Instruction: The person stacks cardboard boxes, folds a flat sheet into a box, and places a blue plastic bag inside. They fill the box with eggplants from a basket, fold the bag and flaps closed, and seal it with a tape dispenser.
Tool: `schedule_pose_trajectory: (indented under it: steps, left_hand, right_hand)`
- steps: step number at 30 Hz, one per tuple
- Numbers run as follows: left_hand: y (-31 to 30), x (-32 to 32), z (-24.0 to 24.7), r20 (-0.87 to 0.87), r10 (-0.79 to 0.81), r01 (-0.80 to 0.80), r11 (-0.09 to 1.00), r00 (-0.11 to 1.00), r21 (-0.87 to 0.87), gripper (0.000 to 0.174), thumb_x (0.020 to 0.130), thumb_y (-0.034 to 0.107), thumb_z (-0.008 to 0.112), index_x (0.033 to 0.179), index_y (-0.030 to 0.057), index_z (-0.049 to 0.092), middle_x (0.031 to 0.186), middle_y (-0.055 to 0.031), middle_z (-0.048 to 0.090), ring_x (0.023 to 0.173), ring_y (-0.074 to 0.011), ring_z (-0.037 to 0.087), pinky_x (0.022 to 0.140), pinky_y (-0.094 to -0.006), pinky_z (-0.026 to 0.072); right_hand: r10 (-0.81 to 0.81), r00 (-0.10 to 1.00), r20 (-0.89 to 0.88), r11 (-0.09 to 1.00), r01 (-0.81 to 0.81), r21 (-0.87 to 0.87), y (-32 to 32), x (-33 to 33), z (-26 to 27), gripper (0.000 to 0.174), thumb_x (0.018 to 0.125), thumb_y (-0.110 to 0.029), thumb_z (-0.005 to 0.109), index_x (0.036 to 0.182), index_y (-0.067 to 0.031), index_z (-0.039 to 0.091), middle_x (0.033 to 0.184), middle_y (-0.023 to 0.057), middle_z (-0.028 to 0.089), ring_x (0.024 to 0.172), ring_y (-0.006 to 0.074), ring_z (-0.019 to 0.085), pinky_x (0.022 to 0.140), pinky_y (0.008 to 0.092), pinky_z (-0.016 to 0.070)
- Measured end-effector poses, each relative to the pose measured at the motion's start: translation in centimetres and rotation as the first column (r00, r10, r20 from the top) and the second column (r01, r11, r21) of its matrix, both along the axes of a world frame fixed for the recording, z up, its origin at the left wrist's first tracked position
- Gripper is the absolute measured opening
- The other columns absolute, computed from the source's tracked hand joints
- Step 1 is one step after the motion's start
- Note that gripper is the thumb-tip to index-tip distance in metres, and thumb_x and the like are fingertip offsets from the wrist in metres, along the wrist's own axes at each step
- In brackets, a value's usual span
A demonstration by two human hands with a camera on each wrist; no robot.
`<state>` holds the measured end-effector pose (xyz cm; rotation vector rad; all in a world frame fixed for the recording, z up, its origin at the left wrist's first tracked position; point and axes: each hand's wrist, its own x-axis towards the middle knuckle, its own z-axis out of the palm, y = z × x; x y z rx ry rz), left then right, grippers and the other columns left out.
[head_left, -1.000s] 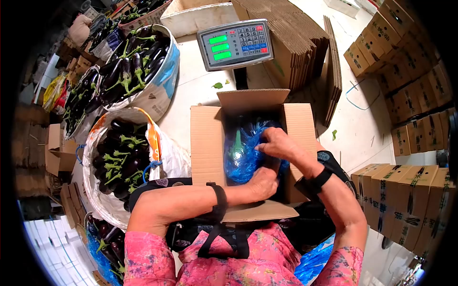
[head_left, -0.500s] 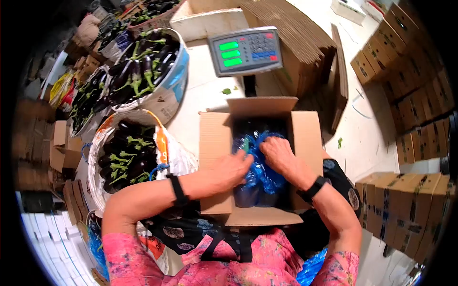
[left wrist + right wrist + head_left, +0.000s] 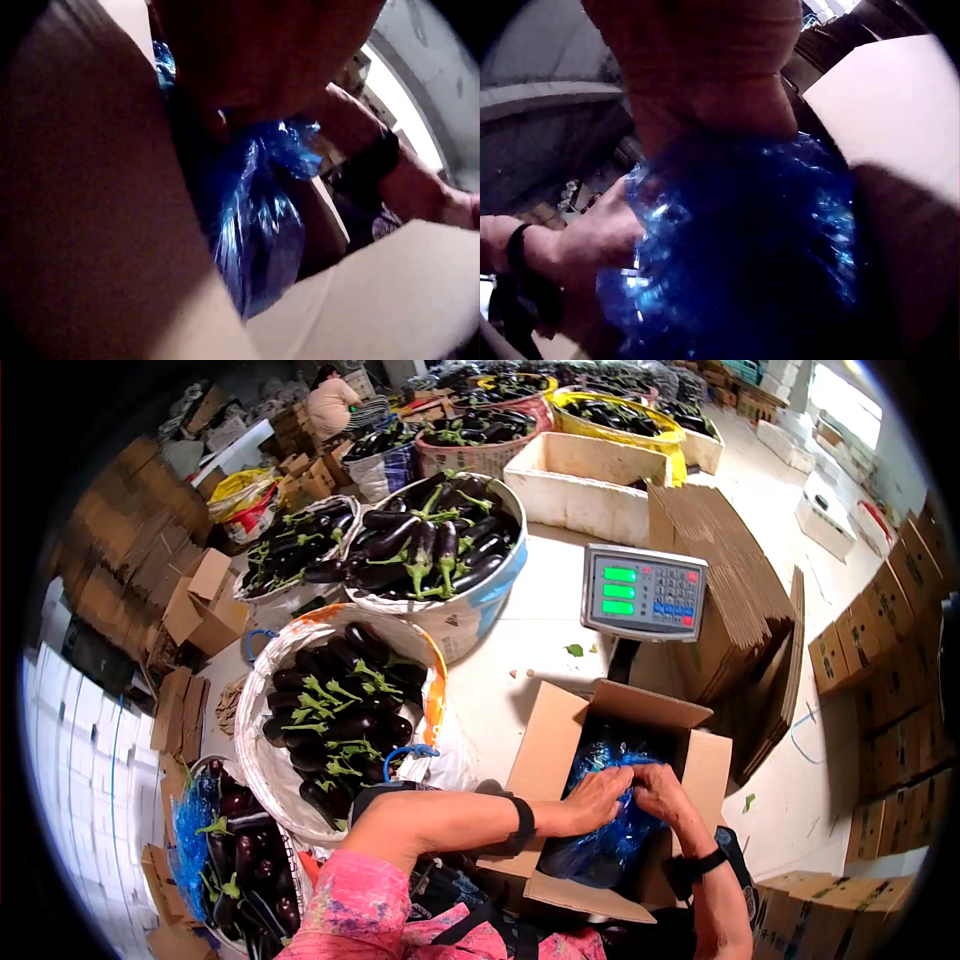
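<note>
A blue plastic bag [image 3: 607,850], with dark eggplants showing through the film, lies inside an open cardboard box [image 3: 540,745]. Over the box, my left hand [image 3: 597,800] and right hand [image 3: 660,792] meet at the bag's gathered top, each pinching some of the film. In the left wrist view the bag [image 3: 259,247] is bunched into a neck just below my left hand [image 3: 262,60], whose fingertips are in shadow. Crinkled film [image 3: 727,247] hides the fingers of my right hand [image 3: 712,82] in the right wrist view; my left hand [image 3: 600,232] is beside it.
A scale display [image 3: 645,592] stands behind the box, with flattened cardboard [image 3: 715,570] to its right. On my left are a white sack [image 3: 262,780] and a larger basket [image 3: 490,610] full of eggplants. Packed cartons [image 3: 890,630] line the right side. A person [image 3: 332,402] sits far back.
The head view has swung up and left, so the box appears lower and farther right. My left hand has moved from the bag's left side to its gathered top, beside my right hand.
</note>
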<state>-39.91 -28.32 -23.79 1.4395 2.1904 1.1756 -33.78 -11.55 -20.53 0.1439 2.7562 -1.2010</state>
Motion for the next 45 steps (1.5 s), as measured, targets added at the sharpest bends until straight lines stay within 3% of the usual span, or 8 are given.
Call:
schedule_pose_trajectory:
  steps: [6, 11, 15, 19, 27, 32, 40, 45]
  left_hand:
    - [1.1, -1.0, -0.1, 0.046, -0.017, 0.022, 0.994, 0.999, -0.110, 0.049, 0.078, 0.003, 0.062, 0.120, 0.0027, 0.036, 0.106, -0.0277, 0.055, 0.097, -0.0498, 0.055, 0.081, -0.0568, 0.0455]
    - [1.0, -2.5, 1.5, -0.198, -0.110, 0.083, 0.987, 0.974, -0.139, 0.042, 0.071, 0.008, 0.068, 0.111, 0.0103, 0.053, 0.101, -0.0196, 0.055, 0.083, -0.0428, 0.061, 0.068, -0.0525, 0.0514]
    - [2.0, -3.8, 0.5, -0.212, -0.033, -0.025, 0.965, 0.977, -0.263, 0.026, 0.070, 0.012, 0.066, 0.096, 0.0092, 0.067, 0.088, -0.0179, 0.066, 0.085, -0.0401, 0.064, 0.072, -0.0523, 0.0524]
    - [3.0, -4.7, 1.7, -0.079, 0.049, -0.079, 0.891, 0.996, -0.447, 0.023, 0.071, 0.014, 0.064, 0.092, 0.0082, 0.073, 0.087, -0.0221, 0.069, 0.087, -0.0418, 0.066, 0.078, -0.0510, 0.0533]
    - [3.8, -6.9, 2.4, 0.228, 0.087, 0.071, 0.793, 0.970, -0.604, 0.023, 0.074, 0.013, 0.061, 0.092, 0.0038, 0.073, 0.090, -0.0235, 0.069, 0.092, -0.0394, 0.066, 0.084, -0.0455, 0.0530]
    - [1.1, -5.6, 3.3, -0.099, 0.055, -0.060, 0.997, 0.994, -0.045, 0.013, 0.077, 0.003, 0.060, 0.089, -0.0012, 0.062, 0.091, -0.0201, 0.062, 0.091, -0.0419, 0.059, 0.081, -0.0493, 0.0481]
    - [0.4, -7.1, 3.6, -0.690, -0.315, 0.202, 0.949, 0.652, -0.241, 0.008, 0.070, 0.015, 0.063, 0.068, 0.0078, 0.066, 0.081, -0.0103, 0.062, 0.082, -0.0271, 0.063, 0.063, -0.0404, 0.0479]
    - [2.1, -7.9, 1.3, -0.503, -0.394, 0.098, 0.851, 0.769, -0.516, 0.008, 0.071, 0.013, 0.064, 0.069, 0.0054, 0.068, 0.077, -0.0129, 0.066, 0.077, -0.0324, 0.067, 0.064, -0.0435, 0.0537]
  right_hand:
    - [-0.048, 0.953, 0.298, 0.971, 0.113, -0.208, -0.2, 1.7, 3.8, 0.049, 0.075, -0.010, 0.060, 0.123, -0.0039, 0.061, 0.123, 0.0199, 0.063, 0.116, 0.0367, 0.057, 0.100, 0.0385, 0.0421]
    - [0.103, 0.993, -0.053, 0.994, -0.100, 0.053, -0.1, 2.6, -0.8, 0.034, 0.075, -0.005, 0.059, 0.108, -0.0028, 0.064, 0.099, 0.0210, 0.061, 0.097, 0.0403, 0.057, 0.084, 0.0471, 0.0470]
    - [-0.059, 0.968, -0.243, 0.850, 0.176, 0.496, -4.6, 4.0, 6.2, 0.023, 0.073, -0.001, 0.060, 0.095, -0.0042, 0.063, 0.095, 0.0192, 0.058, 0.092, 0.0408, 0.052, 0.078, 0.0464, 0.0467]
    - [0.029, 0.987, 0.155, 0.979, -0.059, 0.194, -5.9, 5.9, 7.2, 0.011, 0.079, -0.005, 0.062, 0.089, -0.0031, 0.061, 0.096, 0.0167, 0.058, 0.091, 0.0362, 0.054, 0.075, 0.0423, 0.0481]
    - [-0.021, 0.951, -0.310, 0.911, 0.146, 0.385, -4.1, 2.4, 0.1, 0.012, 0.083, -0.007, 0.061, 0.094, -0.0036, 0.059, 0.097, 0.0128, 0.056, 0.094, 0.0321, 0.051, 0.080, 0.0420, 0.0398]
    - [0.170, 0.932, -0.322, 0.830, 0.040, 0.556, -3.6, 2.6, -0.2, 0.018, 0.076, -0.008, 0.061, 0.094, -0.0068, 0.064, 0.097, 0.0088, 0.060, 0.099, 0.0273, 0.053, 0.087, 0.0388, 0.0406]
    - [0.370, 0.918, -0.141, 0.772, -0.220, 0.596, -4.4, 2.2, 0.0, 0.020, 0.072, -0.007, 0.064, 0.091, -0.0053, 0.064, 0.101, 0.0094, 0.060, 0.103, 0.0263, 0.053, 0.086, 0.0368, 0.0426]
    - [0.156, 0.927, -0.341, 0.889, 0.019, 0.458, -5.7, 3.2, 0.7, 0.021, 0.073, -0.003, 0.061, 0.094, -0.0004, 0.063, 0.110, 0.0154, 0.061, 0.107, 0.0304, 0.057, 0.090, 0.0402, 0.0439]
